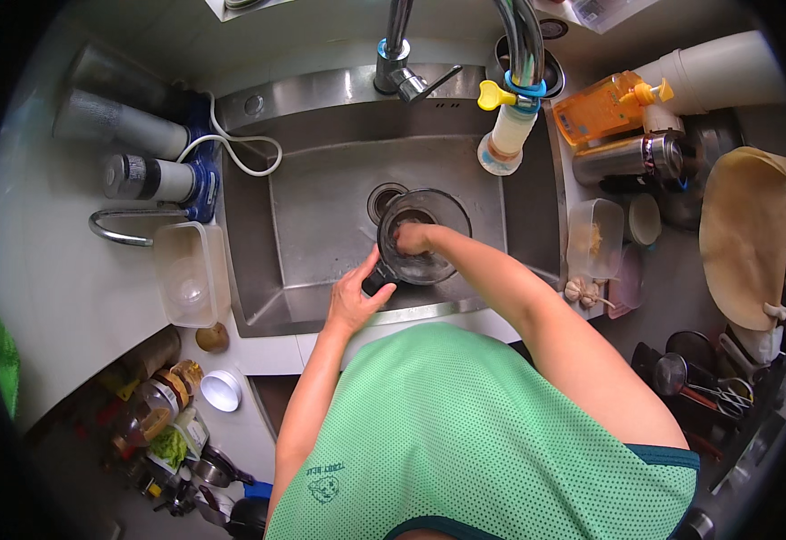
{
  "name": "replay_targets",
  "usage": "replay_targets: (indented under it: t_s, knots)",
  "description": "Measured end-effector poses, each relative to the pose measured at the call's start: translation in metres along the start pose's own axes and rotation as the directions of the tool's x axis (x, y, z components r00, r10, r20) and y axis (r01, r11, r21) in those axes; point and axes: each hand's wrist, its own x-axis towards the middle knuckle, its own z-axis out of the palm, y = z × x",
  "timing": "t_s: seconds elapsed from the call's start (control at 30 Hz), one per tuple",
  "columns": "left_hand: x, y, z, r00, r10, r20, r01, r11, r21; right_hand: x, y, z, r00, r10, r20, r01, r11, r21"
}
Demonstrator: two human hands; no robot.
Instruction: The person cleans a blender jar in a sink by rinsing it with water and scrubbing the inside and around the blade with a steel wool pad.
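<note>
A clear jug with a black handle (460, 206), perhaps a blender jar, is in the stainless steel sink (325, 169), over part of the drain. My left hand (358, 293) is at the jug's black handle, thumb and forefinger spread to either side of it. My right hand (414, 239) reaches down inside the jug; its fingers are bent, and whether they hold anything cannot be told through the blurred, wet-looking inside. Above the sink's right part hangs a tap filter (509, 138) with a yellow lever.
Left of the sink stand a water filter unit (163, 177) with a white hose and a plastic container (190, 277). To the right are an orange soap bottle (602, 108), a steel flask (625, 158), a plastic box (595, 236) and garlic bulbs (583, 291). A mixer tap (394, 67) rises behind.
</note>
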Motion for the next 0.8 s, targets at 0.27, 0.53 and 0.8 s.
replay_targets:
  t_s: [0.27,0.53,0.8]
  knots:
    - [-0.001,-0.003,0.000,1.000,0.001,-0.012,-0.001,1.000,-0.025,-0.010,-0.011,-0.029,0.965,0.259,0.026,-0.210,0.717,0.665]
    - [0.000,-0.003,0.000,0.999,-0.040,0.013,0.040,0.998,-0.038,0.019,-0.007,-0.005,0.986,-0.012,0.164,0.079,0.908,-0.410]
    - [0.000,-0.003,0.001,1.000,-0.006,-0.008,0.005,1.000,-0.028,-0.023,-0.012,-0.023,0.995,-0.057,0.086,0.035,0.971,0.237]
